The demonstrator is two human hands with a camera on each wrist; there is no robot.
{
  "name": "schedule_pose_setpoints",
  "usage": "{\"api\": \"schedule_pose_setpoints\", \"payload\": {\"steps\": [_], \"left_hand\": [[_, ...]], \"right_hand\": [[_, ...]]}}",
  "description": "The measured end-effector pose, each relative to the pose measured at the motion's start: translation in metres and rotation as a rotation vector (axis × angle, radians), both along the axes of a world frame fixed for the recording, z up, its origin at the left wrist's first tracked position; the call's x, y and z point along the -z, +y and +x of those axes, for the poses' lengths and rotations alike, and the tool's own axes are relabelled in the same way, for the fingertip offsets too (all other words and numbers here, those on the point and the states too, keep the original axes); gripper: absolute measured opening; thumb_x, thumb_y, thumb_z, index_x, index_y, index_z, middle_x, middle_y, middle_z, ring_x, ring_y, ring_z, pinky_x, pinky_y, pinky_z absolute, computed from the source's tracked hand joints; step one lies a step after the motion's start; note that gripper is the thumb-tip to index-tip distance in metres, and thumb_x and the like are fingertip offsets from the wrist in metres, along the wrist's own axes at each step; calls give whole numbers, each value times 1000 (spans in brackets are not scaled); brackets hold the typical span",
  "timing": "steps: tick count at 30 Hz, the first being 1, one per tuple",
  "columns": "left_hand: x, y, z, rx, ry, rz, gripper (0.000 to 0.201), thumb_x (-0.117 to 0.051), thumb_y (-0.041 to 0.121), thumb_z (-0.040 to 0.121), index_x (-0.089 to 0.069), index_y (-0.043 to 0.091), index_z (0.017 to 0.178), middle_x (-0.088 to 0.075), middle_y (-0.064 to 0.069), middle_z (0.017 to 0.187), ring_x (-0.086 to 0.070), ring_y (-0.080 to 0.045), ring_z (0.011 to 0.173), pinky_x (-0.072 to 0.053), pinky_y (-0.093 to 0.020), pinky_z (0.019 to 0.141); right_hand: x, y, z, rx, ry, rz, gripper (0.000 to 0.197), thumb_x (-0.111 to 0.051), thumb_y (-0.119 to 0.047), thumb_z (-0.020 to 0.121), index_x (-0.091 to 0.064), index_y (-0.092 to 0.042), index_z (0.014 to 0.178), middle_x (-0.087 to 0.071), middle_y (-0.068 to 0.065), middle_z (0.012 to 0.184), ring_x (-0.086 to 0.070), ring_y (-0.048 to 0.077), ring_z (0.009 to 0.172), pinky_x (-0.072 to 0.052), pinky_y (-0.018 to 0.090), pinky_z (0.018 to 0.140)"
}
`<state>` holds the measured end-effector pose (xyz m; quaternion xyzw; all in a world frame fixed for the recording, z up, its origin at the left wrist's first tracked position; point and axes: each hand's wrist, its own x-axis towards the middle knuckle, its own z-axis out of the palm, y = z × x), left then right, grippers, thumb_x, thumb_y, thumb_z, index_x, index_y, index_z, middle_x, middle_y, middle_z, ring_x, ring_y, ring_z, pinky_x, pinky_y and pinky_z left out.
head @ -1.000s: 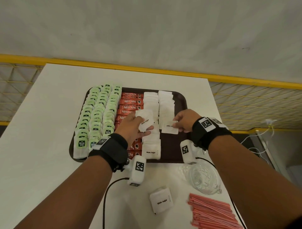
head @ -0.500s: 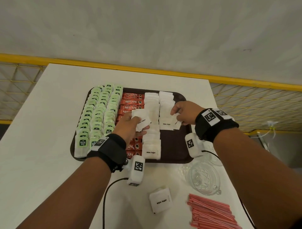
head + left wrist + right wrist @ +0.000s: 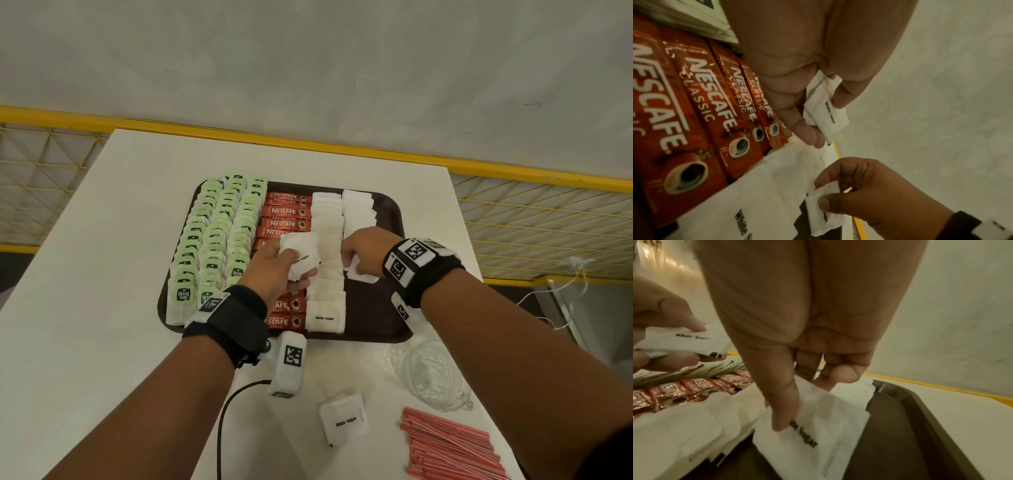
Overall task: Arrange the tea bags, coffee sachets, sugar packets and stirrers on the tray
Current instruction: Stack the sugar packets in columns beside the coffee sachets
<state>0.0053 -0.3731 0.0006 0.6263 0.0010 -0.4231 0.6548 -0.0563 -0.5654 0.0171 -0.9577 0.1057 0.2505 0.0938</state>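
Hands work over a brown tray (image 3: 387, 212) on a white table (image 3: 113, 240). Left hand (image 3: 274, 270) grips a small stack of white sugar packets (image 3: 301, 255), thumb on top and fingers under, held above the coffee sachets (image 3: 286, 212) and the near sugar row; the left wrist view shows the top packet's "White Sugar" print beside the thumb. Right hand (image 3: 366, 251) pinches a single sugar packet (image 3: 818, 426) between thumb and fingers, its lower edge down on the bare tray floor at the near end of the second sugar row (image 3: 358, 209); whether it already rests flat cannot be told. Tea bags (image 3: 219, 236) with green tags fill three overlapping rows on the tray's left part, partly overhanging its left rim. Red sachets lie in one column just right of them, and a full column of sugar packets (image 3: 327, 298) runs just right of the sachets, reaching the near rim. The second sugar row covers only the far half of its strip, with dark tray floor showing nearer and to the right. Off the tray, on the table's near side, lie another small sugar stack (image 3: 344, 419), a clear glass cup (image 3: 433, 377) and a bundle of pink stirrers (image 3: 448, 448), the cup just beyond the stirrers.
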Motion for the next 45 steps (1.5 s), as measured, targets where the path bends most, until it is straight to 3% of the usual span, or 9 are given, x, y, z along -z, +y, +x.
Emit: {"api": "schedule_pose_setpoints", "payload": {"steps": [9, 14, 17, 28, 33, 36, 38, 42, 45], "left_hand": [[7, 2, 2, 18, -4, 25, 31, -49, 11, 99, -49, 15, 130, -63, -13, 119, -71, -29, 95, -61, -36, 74], [12, -3, 3, 58, -75, 30, 40, -60, 10, 94, -50, 15, 132, -61, -9, 126, -68, -29, 105, -60, -38, 78], [10, -8, 1, 51, -107, 11, 41, -66, 9, 90, -53, 14, 129, -65, -7, 122, -67, -25, 106, -60, -42, 82], [11, -12, -4, 24, 5, -5, 23, -44, 10, 101, -54, 16, 121, -65, -10, 117, -72, -26, 97, -58, -41, 86], [13, -10, -8, 102, -77, 29, 32, -49, 13, 101, -50, 17, 132, -65, -9, 120, -73, -21, 93, -60, -35, 81], [12, -11, -9, 133, -84, 43, 31, -51, 14, 100, -51, 15, 131, -65, -9, 119, -73, -21, 92, -60, -33, 78], [12, -11, -10, 183, -95, 46, 30, -51, 15, 100, -52, 13, 130, -66, -10, 118, -73, -21, 92, -60, -33, 78], [12, -16, -13, 259, -84, 21, 27, -48, 14, 101, -53, 12, 128, -67, -11, 118, -71, -22, 99, -59, -34, 84], [13, -19, -15, 303, -93, 15, 32, -48, 11, 101, -49, 11, 133, -63, -14, 122, -69, -25, 104, -59, -34, 83]], "right_hand": [[10, -4, 5, 48, -91, -3, 39, -56, 4, 85, -58, -18, 117, -61, 6, 110, -60, 23, 96, -53, 32, 82], [-6, -4, 8, 231, -288, 120, 17, -61, -26, 93, -62, -18, 108, -65, -2, 101, -60, 15, 92, -47, 26, 83], [-20, 6, 5, 348, -261, 386, 28, -68, -41, 86, -66, -17, 100, -70, -3, 89, -66, 11, 80, -52, 27, 76], [-5, -18, -32, 605, -79, 378, 18, -74, -14, 84, -66, -12, 100, -72, 8, 77, -64, 11, 59, -56, 22, 60], [0, -19, -26, 581, 34, 225, 20, -73, -17, 85, -64, -10, 100, -75, 12, 92, -72, 22, 82, -59, 31, 78], [-3, -23, -21, 618, 2, 202, 19, -75, -22, 81, -67, -10, 94, -74, 10, 96, -72, 20, 78, -59, 29, 68], [-11, -19, -18, 543, -43, 129, 25, -68, -28, 88, -69, -9, 103, -71, 8, 103, -70, 21, 88, -57, 32, 79], [-26, -4, -15, 524, -167, 495, 22, -62, -29, 93, -66, -16, 111, -68, 0, 102, -68, 12, 78, -56, 24, 69], [-26, 2, -15, 458, -136, 532, 21, -66, -19, 91, -67, -11, 110, -72, 4, 92, -67, 8, 70, -54, 18, 61]]}}
